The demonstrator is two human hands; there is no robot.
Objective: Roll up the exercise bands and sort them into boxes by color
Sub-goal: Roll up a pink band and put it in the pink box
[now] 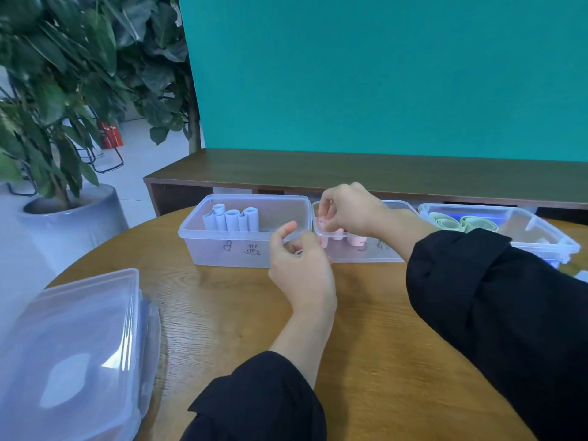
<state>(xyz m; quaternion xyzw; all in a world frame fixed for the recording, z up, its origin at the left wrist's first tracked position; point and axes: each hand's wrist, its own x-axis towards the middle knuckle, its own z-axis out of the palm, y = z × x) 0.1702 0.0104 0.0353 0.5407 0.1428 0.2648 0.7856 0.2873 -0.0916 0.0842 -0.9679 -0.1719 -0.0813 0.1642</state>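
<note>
Three clear plastic boxes stand in a row at the far side of the round wooden table (366, 345). The left box (191, 232) holds several white rolled bands (234, 219). In the middle box (375, 254) stand pink rolls (356, 240). Green rolls (461, 223) lie in the right box (541, 225). My right hand (350, 210) reaches over the middle box's left end and pinches a pink rolled band (323, 223) there. My left hand (300, 265) hovers just in front of the two nearer boxes, fingers loosely curled, with nothing plainly in it.
A stack of clear box lids (73, 345) lies at the table's near left edge. Behind the boxes runs a low wooden shelf (350, 171) against a teal wall. A potted plant (73, 218) stands on the floor to the left.
</note>
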